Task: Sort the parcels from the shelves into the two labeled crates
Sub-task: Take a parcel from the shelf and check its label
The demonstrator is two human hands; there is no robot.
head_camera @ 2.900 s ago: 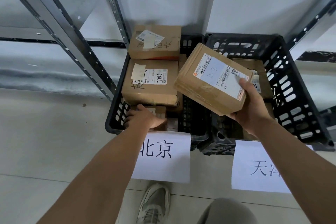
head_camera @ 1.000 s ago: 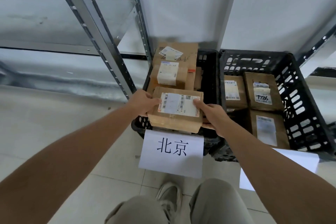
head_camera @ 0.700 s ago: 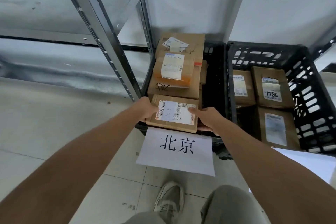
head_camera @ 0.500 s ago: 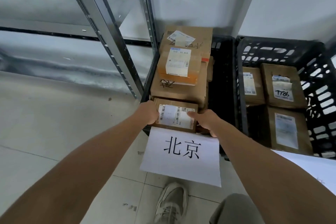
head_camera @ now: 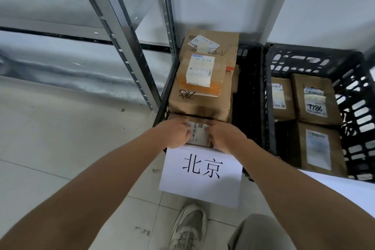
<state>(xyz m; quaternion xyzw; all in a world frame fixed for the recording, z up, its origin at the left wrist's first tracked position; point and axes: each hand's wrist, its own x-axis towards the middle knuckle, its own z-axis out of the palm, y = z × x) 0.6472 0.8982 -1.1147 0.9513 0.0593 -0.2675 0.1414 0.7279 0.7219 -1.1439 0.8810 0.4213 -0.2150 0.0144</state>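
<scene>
Head view, looking down at a grey tiled floor (head_camera: 60,148) and a metal shelf frame (head_camera: 113,32) on the left. Two black crates sit side by side: the left crate (head_camera: 162,105), fronted by a paper sign reading 北京 (head_camera: 202,176), is stacked with cardboard boxes; the right crate (head_camera: 357,107) holds four labelled boxes. Half a second ago the small parcel (head_camera: 199,133) was still at the rim; now it has sunk into the left crate's near end. The left hand (head_camera: 174,133) and right hand (head_camera: 225,138) curl over its ends, gripping it. This parcel looks nearly placed, ready for release.
</scene>
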